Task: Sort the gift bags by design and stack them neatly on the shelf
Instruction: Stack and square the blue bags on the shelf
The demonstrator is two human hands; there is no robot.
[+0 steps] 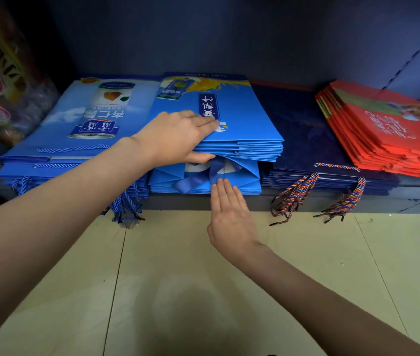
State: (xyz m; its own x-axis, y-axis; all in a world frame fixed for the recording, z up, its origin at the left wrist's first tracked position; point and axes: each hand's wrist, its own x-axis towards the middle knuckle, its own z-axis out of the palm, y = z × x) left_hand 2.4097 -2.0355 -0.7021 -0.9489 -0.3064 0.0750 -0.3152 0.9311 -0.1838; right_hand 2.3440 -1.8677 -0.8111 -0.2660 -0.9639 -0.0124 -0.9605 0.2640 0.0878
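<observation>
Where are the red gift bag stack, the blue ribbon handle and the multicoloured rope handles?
red gift bag stack [383, 129]: head view, top bag's face.
blue ribbon handle [191, 182]: head view, loose ribbon band.
multicoloured rope handles [295, 194]: head view, left hanging loop.

Four stacks of flat paper gift bags line one dark shelf [280, 201]: one light-blue stack printed with a can [80, 129], one bright-blue stack with a yellow splash [229, 111], one navy stack with multicoloured cord handles [301, 129], one red stack [383, 134]. Two bare hands are in view.
</observation>
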